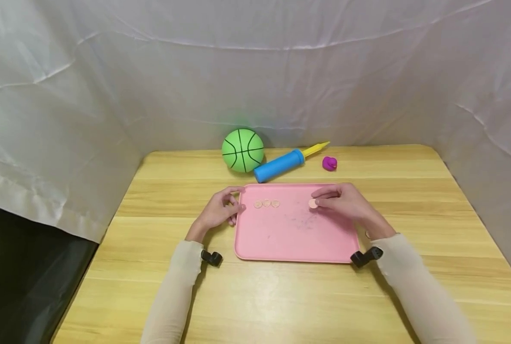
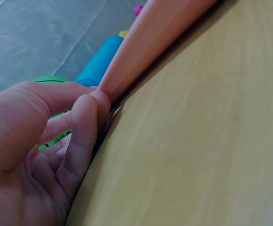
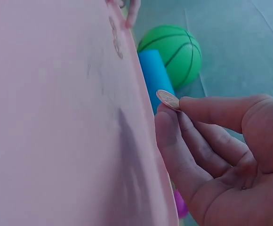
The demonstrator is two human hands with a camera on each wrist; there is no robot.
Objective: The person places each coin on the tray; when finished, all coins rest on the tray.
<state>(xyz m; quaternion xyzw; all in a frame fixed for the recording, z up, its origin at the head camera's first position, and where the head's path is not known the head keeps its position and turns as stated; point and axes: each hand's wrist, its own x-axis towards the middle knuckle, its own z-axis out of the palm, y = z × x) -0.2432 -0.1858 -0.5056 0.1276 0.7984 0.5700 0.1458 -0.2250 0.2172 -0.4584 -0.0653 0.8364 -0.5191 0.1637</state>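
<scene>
Hazards, by size. The rectangular pink tray (image 1: 289, 246), apparently plastic, lies on the light wood-grain table (image 1: 255, 298); the left hand (image 1: 215, 209) pinches its left rim near the far corner, so a tug there could tilt it and send loose pieces sliding. The right hand (image 1: 349, 203) holds a thin, round, gold-toned coin (image 1: 313, 204), metal in appearance, above the tray's far right part. That grip is narrow, thumb and fingertip on the coin's edge only; it could slip and roll. The row of three flat, pale-gold coins (image 1: 266, 203) at the tray's far left could be disturbed by a jolted rim.

Condition. Tray: low raised rim, greyish smudges (image 1: 303, 221) about the middle. Row: flat, side by side, seemingly touching. Held coin: tilted, raised pattern visible in the right wrist view, detail illegible.
</scene>
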